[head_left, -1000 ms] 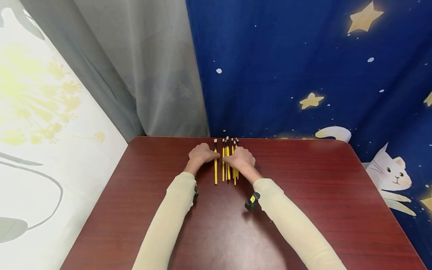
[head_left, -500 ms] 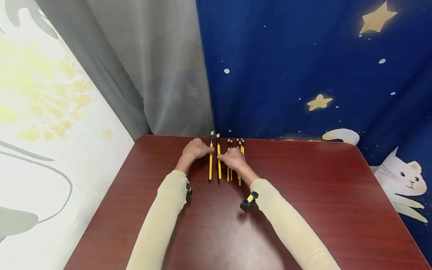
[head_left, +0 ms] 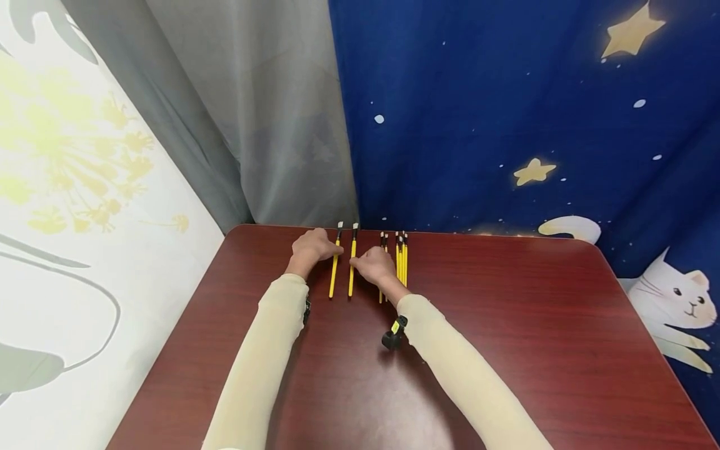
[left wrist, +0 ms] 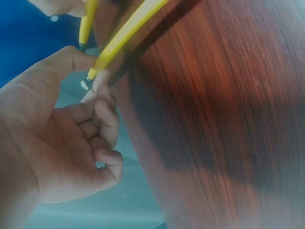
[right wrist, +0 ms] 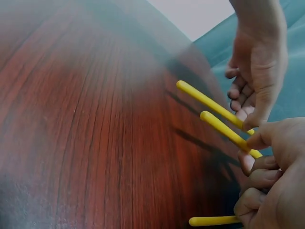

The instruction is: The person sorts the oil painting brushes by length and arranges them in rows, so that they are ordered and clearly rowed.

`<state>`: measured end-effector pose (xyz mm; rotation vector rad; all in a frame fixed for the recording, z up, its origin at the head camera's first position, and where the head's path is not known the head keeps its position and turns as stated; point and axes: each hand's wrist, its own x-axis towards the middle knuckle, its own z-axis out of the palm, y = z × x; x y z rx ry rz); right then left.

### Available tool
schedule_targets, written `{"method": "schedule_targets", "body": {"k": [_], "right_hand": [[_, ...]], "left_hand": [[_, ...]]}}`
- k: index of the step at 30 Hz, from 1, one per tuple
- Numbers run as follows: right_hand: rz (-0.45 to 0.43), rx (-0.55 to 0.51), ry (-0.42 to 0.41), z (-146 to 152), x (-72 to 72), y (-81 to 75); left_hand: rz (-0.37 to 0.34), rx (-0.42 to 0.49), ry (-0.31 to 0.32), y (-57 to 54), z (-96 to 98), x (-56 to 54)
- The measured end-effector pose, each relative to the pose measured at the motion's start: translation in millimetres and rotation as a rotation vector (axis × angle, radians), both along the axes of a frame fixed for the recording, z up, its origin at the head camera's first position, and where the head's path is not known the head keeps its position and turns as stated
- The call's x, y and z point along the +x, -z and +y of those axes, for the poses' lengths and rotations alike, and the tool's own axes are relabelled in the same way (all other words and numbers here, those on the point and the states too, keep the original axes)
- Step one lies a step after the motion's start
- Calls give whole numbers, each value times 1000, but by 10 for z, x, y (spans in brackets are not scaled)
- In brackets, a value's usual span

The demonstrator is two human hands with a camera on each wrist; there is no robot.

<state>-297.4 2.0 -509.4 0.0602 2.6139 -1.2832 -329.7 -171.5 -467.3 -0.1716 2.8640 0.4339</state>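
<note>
Near the back of the table, my left hand (head_left: 315, 245) pinches a yellow paintbrush (head_left: 334, 275) between thumb and fingers. Its white bristles point to the far edge; in the left wrist view the handle (left wrist: 128, 31) is lifted above its shadow. Just to the right, my right hand (head_left: 374, 264) pinches a second yellow paintbrush (head_left: 351, 282), roughly parallel to the first and apart from it. The right wrist view shows both handles side by side, the second one (right wrist: 223, 128) nearer. Another yellow handle (right wrist: 212, 221) lies below my right hand.
Several more yellow paintbrushes (head_left: 402, 259) lie together on the dark red wooden table (head_left: 506, 300), right of my right hand. Some are partly hidden by that hand. A grey curtain (head_left: 281, 125) and a blue star-patterned curtain (head_left: 450, 125) hang behind the far edge.
Both hands have moved left, each with a paintbrush, away from the other brushes. A second ago my right hand was over the group. The gap between the two held brushes has widened slightly since half a second ago.
</note>
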Motion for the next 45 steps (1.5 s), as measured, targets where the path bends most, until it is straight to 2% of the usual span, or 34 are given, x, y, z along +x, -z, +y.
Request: {"method": "schedule_targets", "body": {"k": [4, 5, 8, 10, 15, 17, 18, 19, 25, 29, 36, 38, 39, 45], "right_hand": [[-17, 19, -8, -33, -37, 40], [0, 21, -13, -38, -68, 103], [-7, 44, 6, -67, -115, 167], [-1, 79, 16, -93, -178, 277], [-36, 127, 14, -135, -187, 288], [-52, 123, 18, -134, -120, 160], [-36, 129, 15, -137, -132, 191], [-42, 124, 14, -137, -98, 121], [-30, 134, -9, -159, 25, -31], [-29, 143, -12, -176, 30, -17], [-40, 212, -28, -204, -128, 107], [-44, 218, -29, -210, -111, 69], [-34, 225, -29, -224, -126, 103], [12, 228, -41, -265, 1, 33]], "left_hand": [[-5, -61, -5, 46, 32, -47], [-8, -69, -5, 51, 48, -56], [-27, -81, -6, 66, 97, -82], [-41, -86, -7, 75, 134, -95], [-54, -100, -11, 69, 200, -95], [-54, -108, -7, 61, 214, -92], [-52, -113, -4, 59, 221, -90], [-56, -115, -4, 60, 226, -94], [-63, -131, -16, 69, 243, -92], [-45, -127, -5, 68, 245, -98], [-40, -129, 21, 75, 237, -84], [-39, -125, 28, 75, 233, -76], [-38, -127, 29, 78, 230, -72], [-35, -126, 20, 102, 207, -23]]}}
